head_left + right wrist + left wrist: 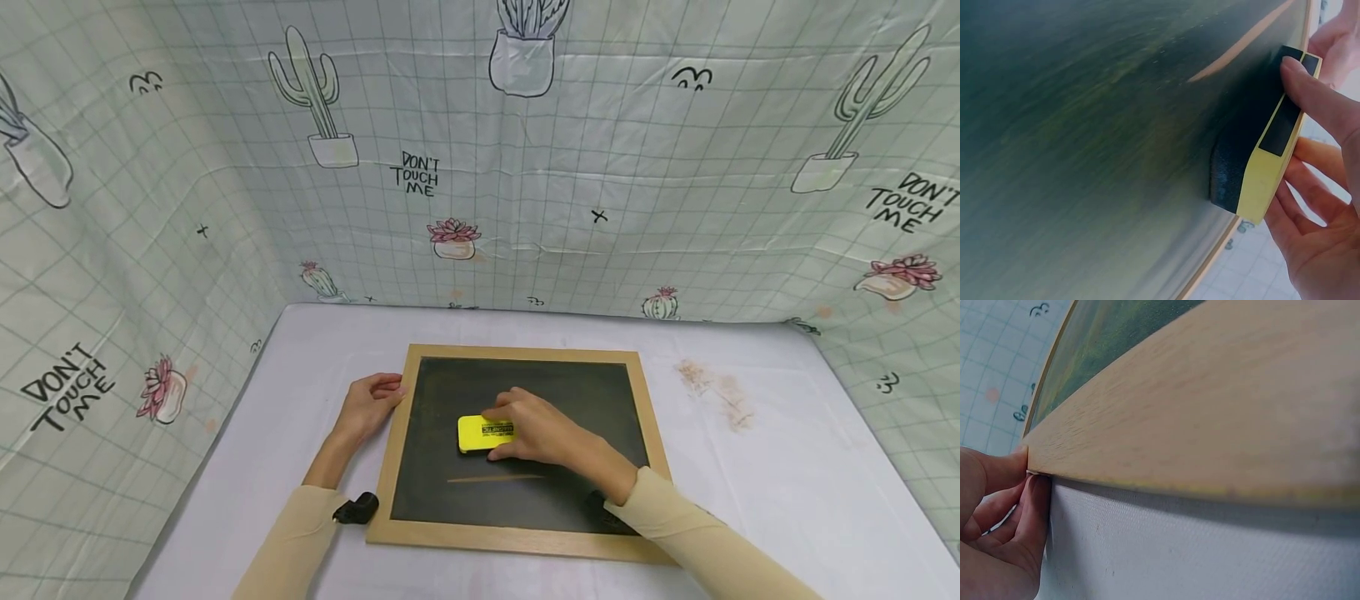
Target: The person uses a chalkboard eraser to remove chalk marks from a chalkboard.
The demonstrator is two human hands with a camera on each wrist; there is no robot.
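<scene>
A black chalkboard [585, 392] with a pale wooden frame [1197, 412] lies on the white-covered table. My left hand [369, 408] holds the frame's left side, its thumb at the edge and the fingers just below in the left wrist view. Over the middle of the board, my right hand [540, 429] grips a yellow magnetic board eraser [474, 434] by its sides. The eraser's dark felt [1229, 172] faces the board and appears to touch it. Nearer the front, one orange-brown chalk line [495, 479] runs across the black surface, with faint greenish smears around in the right wrist view.
Brownish smudges [712, 392] mark the white table cover [780, 483] right of the board. Fabric walls [525, 183] printed with cacti and a grid stand at the back and both sides. Black wrist devices [358, 508] sit by the cuffs.
</scene>
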